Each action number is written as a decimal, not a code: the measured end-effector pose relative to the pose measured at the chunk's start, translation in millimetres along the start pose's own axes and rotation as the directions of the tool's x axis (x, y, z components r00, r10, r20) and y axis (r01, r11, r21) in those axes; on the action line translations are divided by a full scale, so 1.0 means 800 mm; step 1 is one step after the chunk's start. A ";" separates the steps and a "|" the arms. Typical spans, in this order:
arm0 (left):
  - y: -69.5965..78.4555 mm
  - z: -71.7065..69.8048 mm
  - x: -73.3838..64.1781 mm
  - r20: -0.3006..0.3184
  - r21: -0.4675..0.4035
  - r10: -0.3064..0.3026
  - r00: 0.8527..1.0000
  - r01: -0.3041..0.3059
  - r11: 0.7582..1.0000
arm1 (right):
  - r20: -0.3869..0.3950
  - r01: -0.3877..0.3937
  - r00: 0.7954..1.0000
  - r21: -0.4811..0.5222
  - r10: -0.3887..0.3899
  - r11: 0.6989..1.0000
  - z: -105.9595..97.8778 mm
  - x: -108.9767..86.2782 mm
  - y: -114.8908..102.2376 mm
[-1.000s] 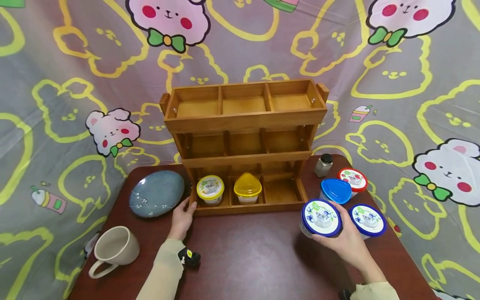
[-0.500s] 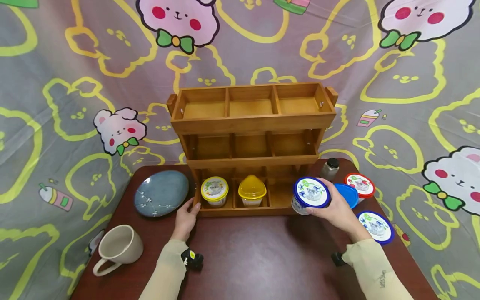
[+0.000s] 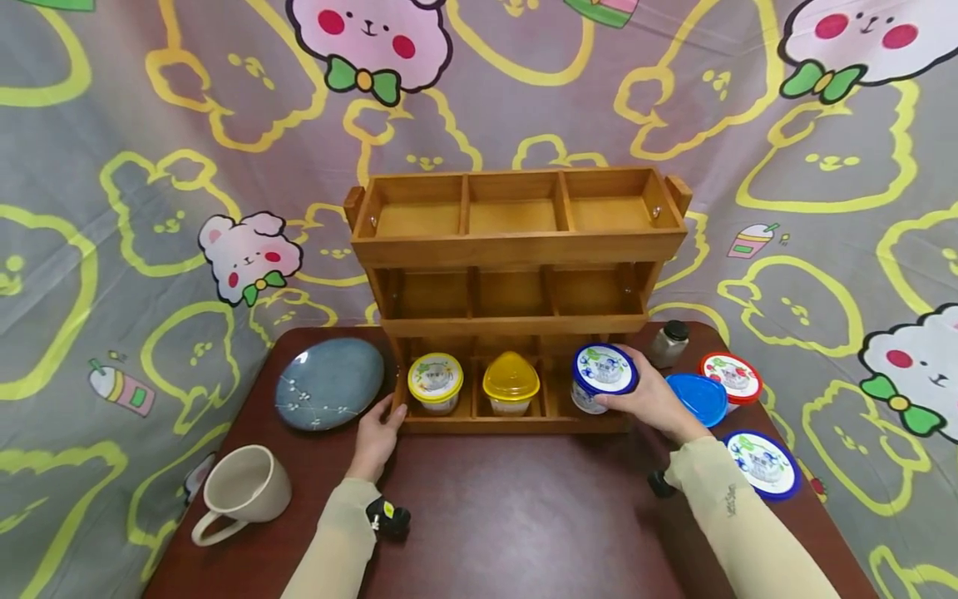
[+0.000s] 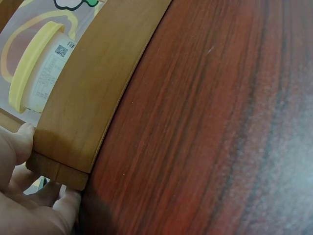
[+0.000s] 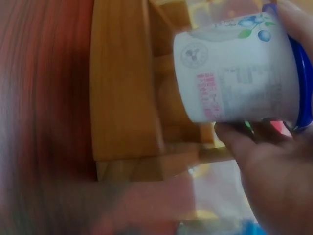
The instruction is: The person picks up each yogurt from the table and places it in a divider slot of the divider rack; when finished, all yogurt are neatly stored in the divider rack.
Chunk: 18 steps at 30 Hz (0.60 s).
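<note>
My right hand point(image 3: 651, 399) grips a white plastic tub with a dark blue lid point(image 3: 604, 368) and blueberry pictures. In the right wrist view the tub point(image 5: 239, 68) hangs over the right compartment of the bottom tier, thumb and fingers round its sides. My left hand point(image 3: 377, 437) holds the left end of the wooden shelf point(image 3: 516, 248); in the left wrist view its thumb and fingers pinch the corner of the bottom tier point(image 4: 93, 83). A yellow-lidded tub point(image 3: 436, 378) sits in the left compartment, and a tub with a domed yellow lid point(image 3: 511, 381) in the middle one.
Right of the shelf stand a black-capped jar point(image 3: 669, 343), a red-lidded tub point(image 3: 732, 378), a tub with a light blue lid point(image 3: 698, 399) and another dark-blue-lidded tub point(image 3: 762, 464). At left are a blue-grey plate point(image 3: 329, 383) and a beige mug point(image 3: 247, 487). Patterned cloth hangs behind.
My right hand has carried the dark-blue-lidded tub left and away from me, from the table's right side to over the shelf's bottom right compartment. The left hand keeps its hold on the shelf.
</note>
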<state>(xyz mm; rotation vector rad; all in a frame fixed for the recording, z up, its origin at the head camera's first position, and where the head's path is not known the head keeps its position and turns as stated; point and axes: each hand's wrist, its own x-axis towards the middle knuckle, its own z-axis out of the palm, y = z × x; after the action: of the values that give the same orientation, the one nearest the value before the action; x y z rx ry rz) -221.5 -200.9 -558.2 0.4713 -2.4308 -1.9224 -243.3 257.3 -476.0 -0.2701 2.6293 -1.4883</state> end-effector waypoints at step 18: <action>-0.001 0.000 -0.001 0.004 0.005 0.007 1.000 -0.007 1.000 | 0.085 -0.004 0.996 -0.031 0.006 1.000 0.027 0.034 0.037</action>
<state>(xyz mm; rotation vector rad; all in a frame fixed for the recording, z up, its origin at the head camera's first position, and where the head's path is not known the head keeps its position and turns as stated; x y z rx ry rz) -220.2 -200.7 -558.8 0.4593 -2.4364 -1.9171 -269.1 248.4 -512.3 -0.3223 2.5860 -1.4029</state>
